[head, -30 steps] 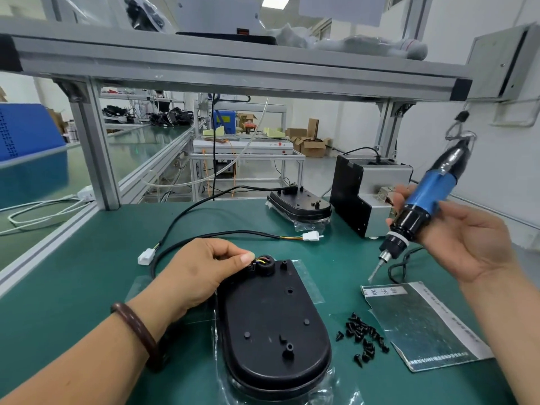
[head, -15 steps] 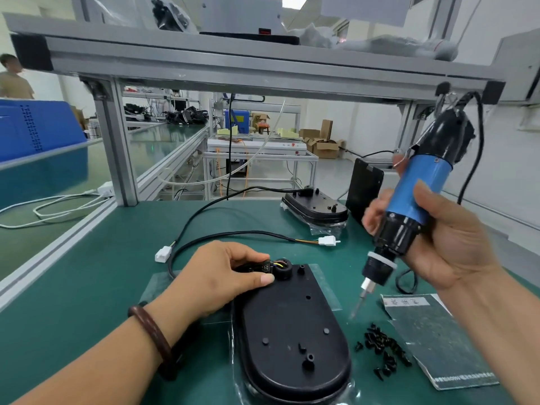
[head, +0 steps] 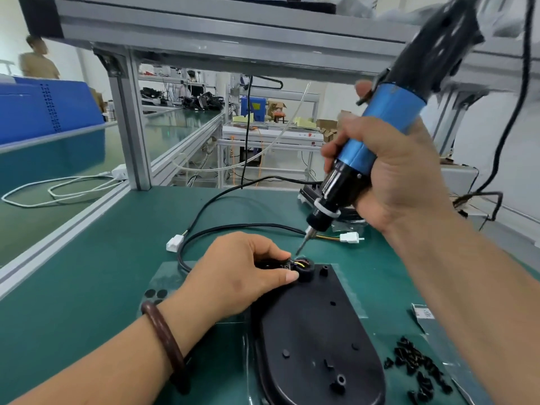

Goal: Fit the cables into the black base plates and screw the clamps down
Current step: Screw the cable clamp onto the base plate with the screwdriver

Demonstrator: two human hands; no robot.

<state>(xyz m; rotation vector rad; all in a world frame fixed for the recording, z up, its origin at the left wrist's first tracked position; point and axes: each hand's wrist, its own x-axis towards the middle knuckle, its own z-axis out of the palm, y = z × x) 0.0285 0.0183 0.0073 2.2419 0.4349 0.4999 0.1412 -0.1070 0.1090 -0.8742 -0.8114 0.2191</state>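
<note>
A black oval base plate [head: 315, 331] lies on the green mat in front of me. At its far end my left hand [head: 239, 270] pinches a small black cable clamp [head: 274, 263], next to a round collar [head: 304, 268] with coloured wires in it. The black cable [head: 242, 228] loops away behind the hand to a white connector [head: 349, 237]. My right hand [head: 388, 176] grips a blue and black electric screwdriver [head: 377, 135], tilted, its bit tip just above the clamp.
A pile of small black screws [head: 418, 369] lies on a grey sheet at the right. A second white connector [head: 174, 243] lies left of the cable loop. Another base plate [head: 347, 213] sits behind the screwdriver. An aluminium frame post [head: 128, 127] stands at the back left.
My right hand has swung the screwdriver left and down, bringing the bit from beside the plate to just above the clamp. My left hand stays on the clamp.
</note>
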